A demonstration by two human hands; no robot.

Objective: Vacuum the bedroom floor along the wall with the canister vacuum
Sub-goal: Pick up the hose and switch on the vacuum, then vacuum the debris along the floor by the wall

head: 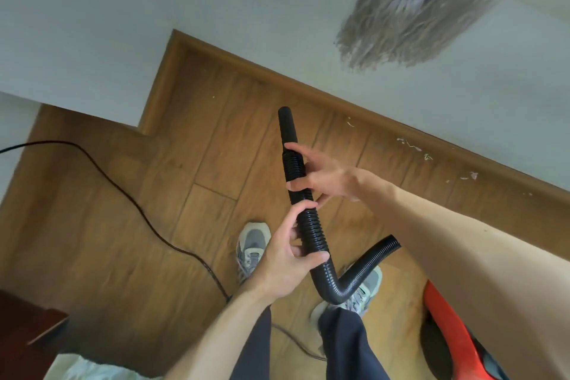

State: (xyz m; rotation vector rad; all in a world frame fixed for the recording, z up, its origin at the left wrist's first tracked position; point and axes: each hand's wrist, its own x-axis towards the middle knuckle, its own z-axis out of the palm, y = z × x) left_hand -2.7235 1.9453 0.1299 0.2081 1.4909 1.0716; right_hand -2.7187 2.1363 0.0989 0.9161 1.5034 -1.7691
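Gripping hose (312, 225), left hand (287, 259) below right hand (327, 179)

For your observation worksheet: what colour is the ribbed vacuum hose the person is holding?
Black. The hose shows best in the head view, against the wooden floor.

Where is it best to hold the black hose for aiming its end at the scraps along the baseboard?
Grip the ribbed collar just behind the smooth nozzle, coming from the right, as the right hand does. That end looks straight and stiff, so the tip should follow the hand; lower down, where the left hand holds the hose, it bends sharply.
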